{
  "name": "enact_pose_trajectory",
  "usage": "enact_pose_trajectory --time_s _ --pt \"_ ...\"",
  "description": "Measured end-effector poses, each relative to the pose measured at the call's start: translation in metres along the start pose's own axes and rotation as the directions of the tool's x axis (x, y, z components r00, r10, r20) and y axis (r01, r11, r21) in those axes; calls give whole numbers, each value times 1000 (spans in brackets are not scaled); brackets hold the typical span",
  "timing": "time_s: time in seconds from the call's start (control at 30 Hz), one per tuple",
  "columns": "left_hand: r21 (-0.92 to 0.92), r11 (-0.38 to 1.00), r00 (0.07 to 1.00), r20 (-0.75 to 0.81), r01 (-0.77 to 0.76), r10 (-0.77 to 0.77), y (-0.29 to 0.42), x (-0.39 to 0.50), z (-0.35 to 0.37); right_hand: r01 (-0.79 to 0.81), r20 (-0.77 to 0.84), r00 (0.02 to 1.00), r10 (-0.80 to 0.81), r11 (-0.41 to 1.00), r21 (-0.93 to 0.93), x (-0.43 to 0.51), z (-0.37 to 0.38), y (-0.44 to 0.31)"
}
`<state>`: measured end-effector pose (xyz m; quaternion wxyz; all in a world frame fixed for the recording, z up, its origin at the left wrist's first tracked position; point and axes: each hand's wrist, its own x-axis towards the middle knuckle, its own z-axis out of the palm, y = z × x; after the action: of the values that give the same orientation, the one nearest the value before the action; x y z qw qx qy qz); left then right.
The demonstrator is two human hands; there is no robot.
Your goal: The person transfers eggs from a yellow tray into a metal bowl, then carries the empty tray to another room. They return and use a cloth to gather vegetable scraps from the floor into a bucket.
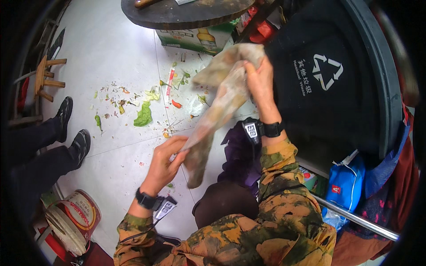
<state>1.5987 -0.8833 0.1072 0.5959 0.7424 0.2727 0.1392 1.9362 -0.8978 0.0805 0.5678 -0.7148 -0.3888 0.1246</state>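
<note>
Stretched between both hands is a long, limp piece of stained cloth [219, 106], beige and brown, slightly blurred. My left hand [168, 159] pinches its lower edge between thumb and fingers. Higher up, my right hand [259, 78] grips the bunched upper part, with one end flopping over to the left. A darker end of the cloth hangs down beside my left hand. Both wrists wear black bands with small printed tags. Beneath the cloth, vegetable scraps lie on the pale tiled floor [126, 173], among them a green leaf [143, 114] and a red chilli pepper [176, 104].
A round wooden board [186, 16] is at the top, above a green carton [196, 38]. A large black waste bin [332, 116] stands at right, near a blue bag [346, 183]. At left are a wooden stool [41, 78], another person's shoes [80, 146] and a bucket [80, 212].
</note>
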Motion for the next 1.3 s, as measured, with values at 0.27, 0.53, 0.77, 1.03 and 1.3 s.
enact_pose_trajectory --time_s 0.27,0.53,0.77,1.03,1.3 --pt "191 981 987 -161 36 -4 -23 14 17 -188 -120 982 147 661 -727 83 70 170" --pt "191 860 870 -254 473 -422 -45 -77 -22 -313 -116 931 345 593 -742 104 81 257" --pt "76 896 864 -311 438 -397 -47 -70 -26 18 360 930 76 968 -252 -30 122 192" --pt "101 917 903 -247 385 -352 -32 -62 -28 151 425 905 0 935 -321 -15 60 107" --pt "7 924 897 -242 383 -370 -34 -64 -27 -40 175 791 587 335 -941 -38 48 167"
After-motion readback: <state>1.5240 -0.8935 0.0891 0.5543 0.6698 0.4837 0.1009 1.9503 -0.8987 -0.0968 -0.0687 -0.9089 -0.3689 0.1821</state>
